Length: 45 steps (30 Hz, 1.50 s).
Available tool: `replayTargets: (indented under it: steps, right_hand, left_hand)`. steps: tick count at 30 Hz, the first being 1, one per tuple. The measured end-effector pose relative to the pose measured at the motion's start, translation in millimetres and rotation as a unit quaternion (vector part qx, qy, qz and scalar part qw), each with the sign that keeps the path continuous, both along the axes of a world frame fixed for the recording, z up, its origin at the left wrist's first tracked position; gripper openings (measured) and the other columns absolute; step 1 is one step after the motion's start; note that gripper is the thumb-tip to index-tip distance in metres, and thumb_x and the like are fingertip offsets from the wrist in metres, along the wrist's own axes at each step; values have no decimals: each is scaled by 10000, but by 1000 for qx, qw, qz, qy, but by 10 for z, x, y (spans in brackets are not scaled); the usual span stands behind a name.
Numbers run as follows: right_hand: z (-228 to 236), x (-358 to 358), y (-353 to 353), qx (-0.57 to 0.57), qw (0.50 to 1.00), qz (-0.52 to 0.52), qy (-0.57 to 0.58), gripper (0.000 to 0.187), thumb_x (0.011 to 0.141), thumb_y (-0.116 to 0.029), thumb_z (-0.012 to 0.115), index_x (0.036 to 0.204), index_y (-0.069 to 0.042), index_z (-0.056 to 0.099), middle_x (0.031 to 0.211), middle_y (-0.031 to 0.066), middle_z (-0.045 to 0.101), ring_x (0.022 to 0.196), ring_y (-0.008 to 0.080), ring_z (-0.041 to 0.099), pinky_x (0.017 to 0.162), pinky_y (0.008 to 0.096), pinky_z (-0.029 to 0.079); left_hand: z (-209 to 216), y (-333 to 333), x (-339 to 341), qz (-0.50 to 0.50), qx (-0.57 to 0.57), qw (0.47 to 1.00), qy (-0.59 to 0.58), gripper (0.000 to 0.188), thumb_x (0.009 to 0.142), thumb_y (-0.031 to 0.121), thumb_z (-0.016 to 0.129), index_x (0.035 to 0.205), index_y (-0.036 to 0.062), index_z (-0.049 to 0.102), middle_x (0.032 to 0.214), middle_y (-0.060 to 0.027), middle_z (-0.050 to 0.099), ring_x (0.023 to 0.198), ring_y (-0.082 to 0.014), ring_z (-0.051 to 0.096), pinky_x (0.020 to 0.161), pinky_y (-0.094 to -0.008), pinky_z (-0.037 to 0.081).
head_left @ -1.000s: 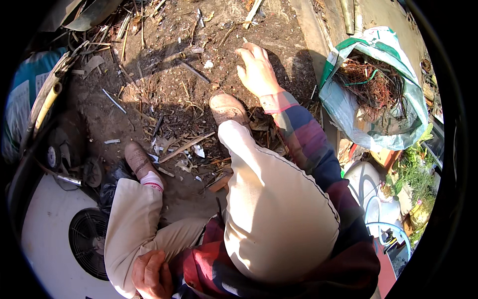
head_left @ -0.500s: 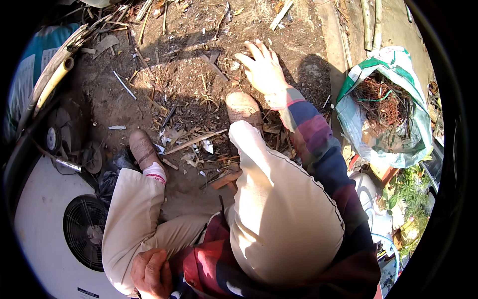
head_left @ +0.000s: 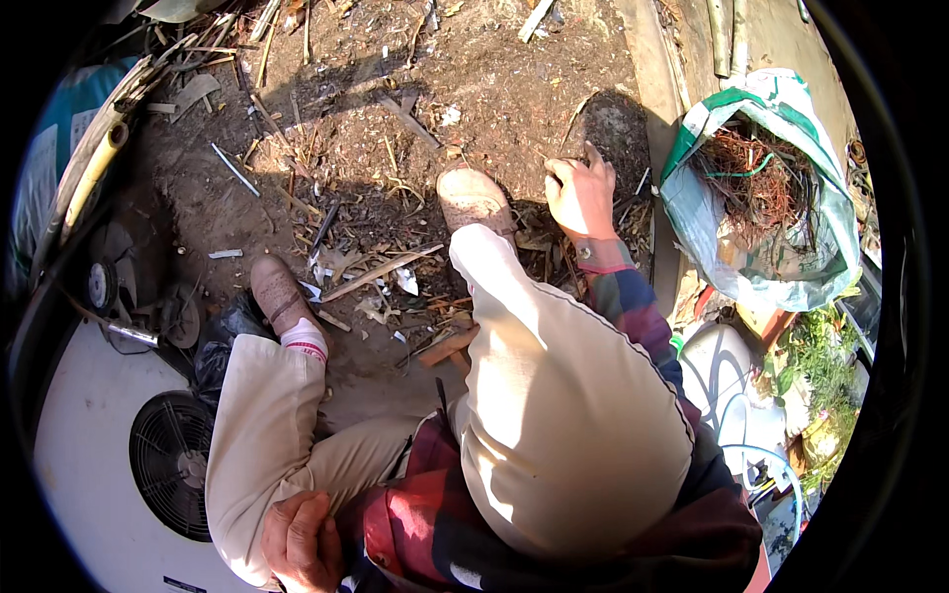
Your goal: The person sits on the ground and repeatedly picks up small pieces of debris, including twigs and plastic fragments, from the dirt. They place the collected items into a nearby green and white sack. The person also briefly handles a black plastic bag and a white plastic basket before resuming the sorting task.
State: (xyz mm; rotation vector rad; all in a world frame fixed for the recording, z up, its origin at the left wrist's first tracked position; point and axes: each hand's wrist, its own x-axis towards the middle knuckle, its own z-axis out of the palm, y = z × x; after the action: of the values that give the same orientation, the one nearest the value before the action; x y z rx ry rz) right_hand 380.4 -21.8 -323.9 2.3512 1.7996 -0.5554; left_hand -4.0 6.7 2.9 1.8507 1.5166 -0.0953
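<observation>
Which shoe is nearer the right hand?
The right shoe, just left of the right hand; the left shoe sits farther off, beside the black plastic.

Scraps (head_left: 383, 273) between shoes (head_left: 473, 198), sack (head_left: 689, 212) right, perhaps wire (head_left: 756, 183) inside, fan (head_left: 170, 466) left

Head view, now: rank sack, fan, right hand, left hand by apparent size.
1. Sack
2. Fan
Unranked, smallest: right hand and left hand; they look alike.

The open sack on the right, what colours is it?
The sack is bluish white with green bands, best seen in the head view.
</observation>
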Motion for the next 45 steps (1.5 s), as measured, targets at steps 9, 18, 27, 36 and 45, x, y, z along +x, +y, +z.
replayTargets:
  steps: [9, 18, 27, 36, 45]
  right_hand:
    - [-465, 71, 598, 23, 994, -88, 53, 578, 802, -215, 667, 1340, -129, 474, 1432, 188, 372, 1340, 414, 311, 1073, 495, 318]
    - [-309, -846, 450, 16, 974, 151, 166, 455, 841, -340, 618, 1256, -160, 574, 1424, 88, 418, 1368, 388, 271, 1083, 578, 250]
    - [-208, 75, -122, -15, 1000, -13, -24, 423, 877, -371, 581, 1233, -144, 591, 1337, 141, 507, 1333, 420, 325, 1038, 597, 290]
    - [-66, 336, 397, 125, 990, -59, 18, 187, 808, -181, 660, 990, -154, 690, 959, 109, 655, 924, 320, 596, 754, 417, 502]
    - [-470, 303, 840, 61, 998, 14, 31, 166, 748, -153, 724, 886, -115, 640, 1031, 107, 623, 964, 312, 602, 770, 427, 523]
  left_hand:
    - [1, 63, 36, -14, -7, 1000, -10, 224, 740, -46, 571, 957, -8, 610, 832, -182, 634, 713, -298, 622, 648, -367, 510]
    - [-29, 116, 20, -32, -12, 999, -13, 210, 767, -27, 564, 972, -14, 604, 842, -182, 631, 711, -297, 618, 647, -365, 508]
    - [-8, 57, 46, -13, -7, 1000, 0, 239, 738, -51, 559, 967, -1, 608, 831, -174, 632, 692, -283, 616, 635, -354, 510]
    - [5, -9, 91, -10, 3, 1000, 4, 228, 743, -41, 560, 961, 5, 609, 842, -172, 635, 699, -280, 617, 634, -353, 511]
    - [2, 49, 88, -21, -13, 1000, 6, 188, 776, -22, 558, 957, -4, 606, 846, -176, 633, 705, -288, 616, 645, -352, 510]
